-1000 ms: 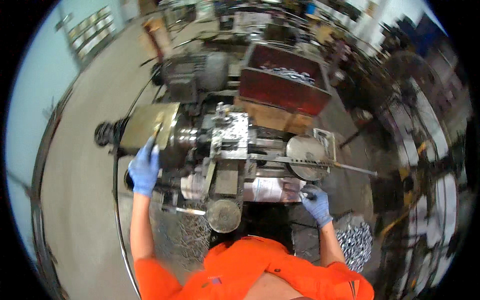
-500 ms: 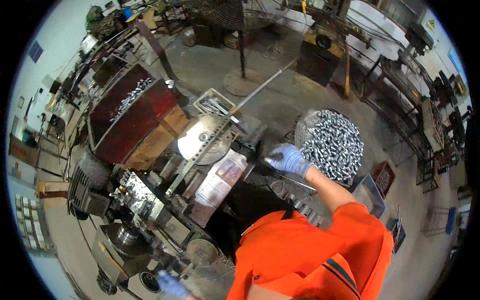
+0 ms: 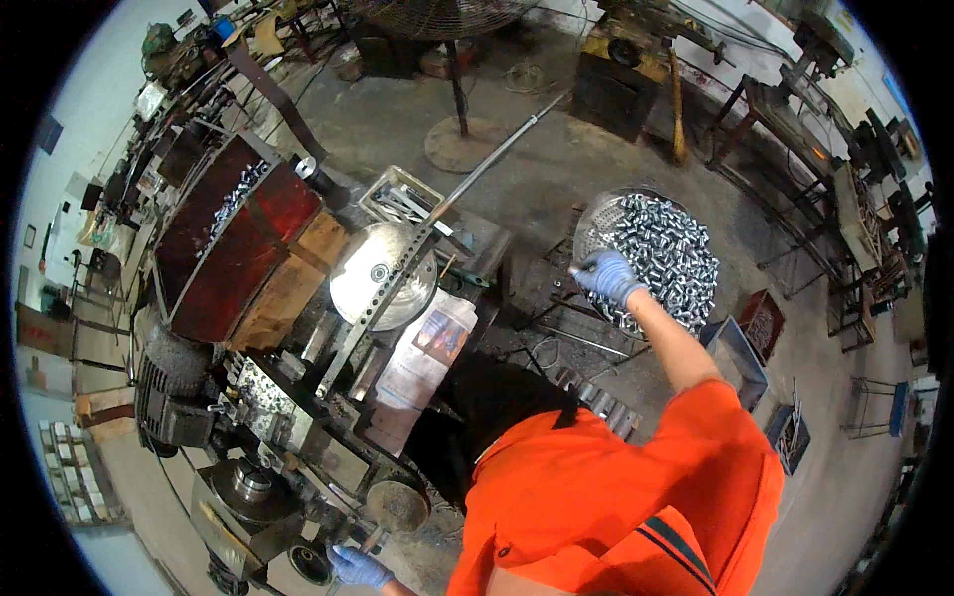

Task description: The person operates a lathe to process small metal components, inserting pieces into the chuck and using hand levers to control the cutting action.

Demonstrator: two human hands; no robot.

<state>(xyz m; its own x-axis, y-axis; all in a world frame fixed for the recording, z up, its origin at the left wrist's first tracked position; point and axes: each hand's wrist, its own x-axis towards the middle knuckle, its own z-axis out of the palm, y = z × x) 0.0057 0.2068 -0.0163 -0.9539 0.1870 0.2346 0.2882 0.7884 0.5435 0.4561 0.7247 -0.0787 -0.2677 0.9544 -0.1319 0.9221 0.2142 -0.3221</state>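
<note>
My right hand (image 3: 608, 275), in a blue-grey knit glove, is over the left edge of a round perforated metal basket (image 3: 593, 230). Its fingers are drawn together toward the left; whatever they may hold is too small to make out. Shiny short metal cylinders (image 3: 666, 253) are heaped in the basket. Low at the lower left, my left hand (image 3: 362, 567), gloved alike, has its fingers loosely apart. It is beside a short metal handle (image 3: 374, 540) and a dark handwheel (image 3: 310, 563) on the machine.
A red bin (image 3: 243, 268) with metal parts stands left of a bright round disc (image 3: 378, 273). A long bar (image 3: 487, 169) slants across the bench past a printed sheet (image 3: 427, 353). Larger cylinders (image 3: 601, 402) lie near my body. A pedestal fan (image 3: 457, 129) stands beyond.
My right hand has moved right, from beside the basket to over its edge, and its fingers have drawn together. My left hand has shifted right, closer to the short handle. The view has shifted slightly.
</note>
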